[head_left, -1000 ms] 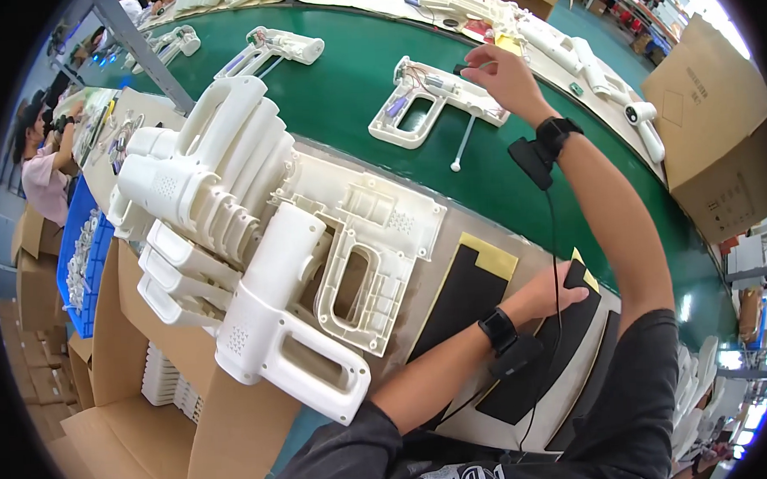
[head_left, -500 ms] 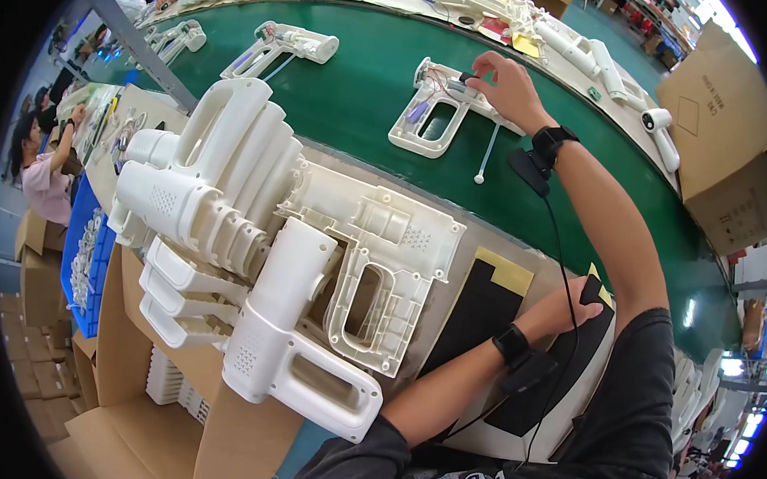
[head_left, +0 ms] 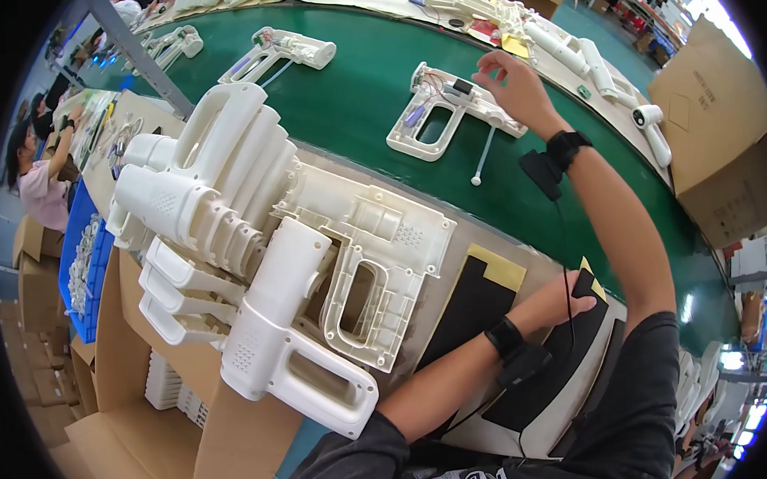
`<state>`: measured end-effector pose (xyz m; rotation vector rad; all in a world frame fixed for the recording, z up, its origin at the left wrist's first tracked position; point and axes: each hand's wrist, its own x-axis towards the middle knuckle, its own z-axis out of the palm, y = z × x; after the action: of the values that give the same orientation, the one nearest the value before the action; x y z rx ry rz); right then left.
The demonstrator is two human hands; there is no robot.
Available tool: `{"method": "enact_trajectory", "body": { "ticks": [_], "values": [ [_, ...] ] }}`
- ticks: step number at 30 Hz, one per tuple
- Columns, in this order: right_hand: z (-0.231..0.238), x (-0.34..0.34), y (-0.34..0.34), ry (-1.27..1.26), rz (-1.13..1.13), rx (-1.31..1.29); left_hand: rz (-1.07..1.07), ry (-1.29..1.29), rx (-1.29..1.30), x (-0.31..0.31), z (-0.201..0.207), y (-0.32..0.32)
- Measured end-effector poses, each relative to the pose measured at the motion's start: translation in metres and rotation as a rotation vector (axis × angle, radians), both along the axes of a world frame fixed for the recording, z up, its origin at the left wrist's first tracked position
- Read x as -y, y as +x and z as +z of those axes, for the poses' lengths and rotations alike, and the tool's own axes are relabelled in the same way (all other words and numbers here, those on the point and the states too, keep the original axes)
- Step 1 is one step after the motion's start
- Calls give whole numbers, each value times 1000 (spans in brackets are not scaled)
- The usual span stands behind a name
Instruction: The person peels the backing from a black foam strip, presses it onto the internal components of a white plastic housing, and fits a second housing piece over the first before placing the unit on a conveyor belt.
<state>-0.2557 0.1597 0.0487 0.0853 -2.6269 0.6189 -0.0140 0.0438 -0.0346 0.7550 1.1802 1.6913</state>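
Observation:
On the green conveyor belt lies a white plastic housing half (head_left: pixel 437 143) shaped like a handheld appliance, with wires and a purple cylindrical part inside. A small black pad (head_left: pixel 462 86) sits on its upper part. My right hand (head_left: pixel 514 88) hovers just right of that pad, fingers curved and apart, holding nothing. Lower down, my left hand (head_left: pixel 577 298) grips the far end of a black sheet (head_left: pixel 548 374) that looks like foam, with a bit of yellow backing at its tip. Some of the left fingers are hidden behind the sheet.
Another black sheet with yellow backing (head_left: pixel 465 298) lies left of my left hand. White housing shells (head_left: pixel 297 320) are stacked to the left above an open carton (head_left: pixel 144 438). More housings (head_left: pixel 285 51) are farther along the belt. A large carton (head_left: pixel 713 131) stands at right.
My right hand has let go of the small black pad, which stays on the housing, and has drawn slightly back. My left hand still holds the black sheet.

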Motion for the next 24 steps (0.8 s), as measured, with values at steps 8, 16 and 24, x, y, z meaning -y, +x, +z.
{"method": "enact_trajectory", "body": {
  "ticks": [8,16,24],
  "values": [
    [99,-31,170,37,158,667,-52,-103,152,-2,12,-7],
    [75,-39,296,-135,42,778,-113,-108,228,4,18,-12],
    [50,-31,308,-240,-38,613,-144,-118,229,9,18,-14]
  ]
}}
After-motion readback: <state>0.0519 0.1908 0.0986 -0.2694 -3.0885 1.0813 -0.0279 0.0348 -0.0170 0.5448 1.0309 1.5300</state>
